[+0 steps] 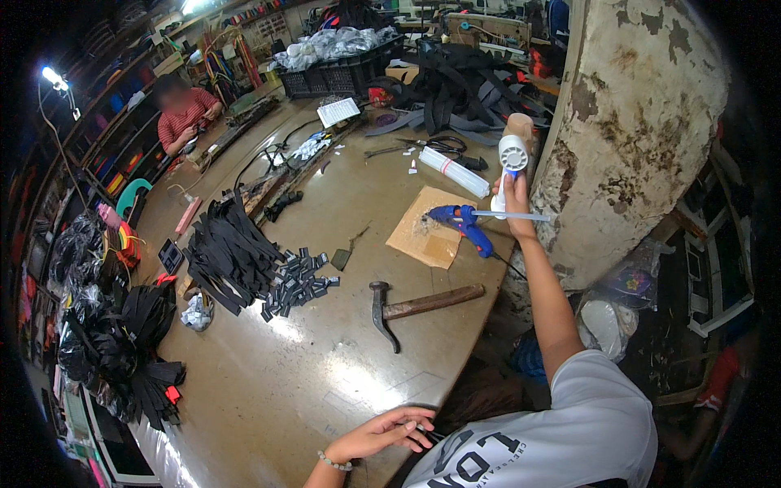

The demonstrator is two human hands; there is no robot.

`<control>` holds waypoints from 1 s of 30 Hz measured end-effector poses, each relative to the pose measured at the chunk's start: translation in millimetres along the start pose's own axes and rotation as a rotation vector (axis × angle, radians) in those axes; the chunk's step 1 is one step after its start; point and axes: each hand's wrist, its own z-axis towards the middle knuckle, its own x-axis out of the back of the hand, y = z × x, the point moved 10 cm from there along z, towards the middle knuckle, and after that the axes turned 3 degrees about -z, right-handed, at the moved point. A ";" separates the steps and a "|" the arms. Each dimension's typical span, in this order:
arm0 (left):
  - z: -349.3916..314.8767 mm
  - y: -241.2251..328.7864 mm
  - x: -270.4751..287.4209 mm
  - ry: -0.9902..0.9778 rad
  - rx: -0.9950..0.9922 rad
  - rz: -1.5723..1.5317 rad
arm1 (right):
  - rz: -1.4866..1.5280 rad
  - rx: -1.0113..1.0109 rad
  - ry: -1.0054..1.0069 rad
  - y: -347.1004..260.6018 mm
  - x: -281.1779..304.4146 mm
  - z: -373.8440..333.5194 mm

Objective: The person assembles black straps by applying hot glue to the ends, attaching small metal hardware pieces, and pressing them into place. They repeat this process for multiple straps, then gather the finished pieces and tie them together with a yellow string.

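Observation:
My right hand (516,203) is closed around the handle of a small white handheld fan (512,153), held up at the table's right edge beside the pillar. Just left of that hand, a blue glue gun (464,218) with a long glue stick in it lies on a piece of cardboard (425,246). My left hand (390,431) is at the near edge of the table, its fingers loosely bent and apart, with nothing plainly held. A hammer (431,302) with a wooden handle lies between my two hands.
Black strap pieces (228,256) and a heap of small dark buckle-like parts (301,285) lie left of centre. Farther back are clear glue sticks (454,172), scissors (446,145), and a black crate (338,77). A person in red stripes (185,122) sits far left. A peeling pillar (626,138) borders the right side.

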 end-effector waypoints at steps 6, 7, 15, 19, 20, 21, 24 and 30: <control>-0.9 -2.1 0.5 0.016 0.037 -0.001 | 0.056 -0.014 -0.007 -5.0 -2.8 -2.8; -0.8 -1.6 0.8 0.021 0.034 0.002 | 0.066 -0.020 -0.007 -5.2 -3.0 -3.1; -0.4 -2.0 2.6 0.041 0.026 0.025 | 0.091 -0.011 -0.002 -6.4 -3.6 -4.1; -0.3 -3.3 4.4 0.058 0.038 0.003 | 0.087 -0.015 -0.037 -16.0 -9.3 -3.7; -0.5 -3.4 4.5 0.062 0.038 -0.009 | 0.060 -0.038 -0.062 -20.5 -12.0 -3.0; -0.3 -3.5 5.2 0.067 0.042 -0.020 | 0.045 -0.063 -0.114 -27.4 -16.5 -0.7; -0.4 -5.1 6.7 0.083 0.063 0.035 | 0.045 -0.053 -0.228 -71.1 -25.2 10.4; -0.6 -3.8 4.8 0.069 0.042 0.004 | -0.048 0.057 -0.454 -200.7 -49.8 20.2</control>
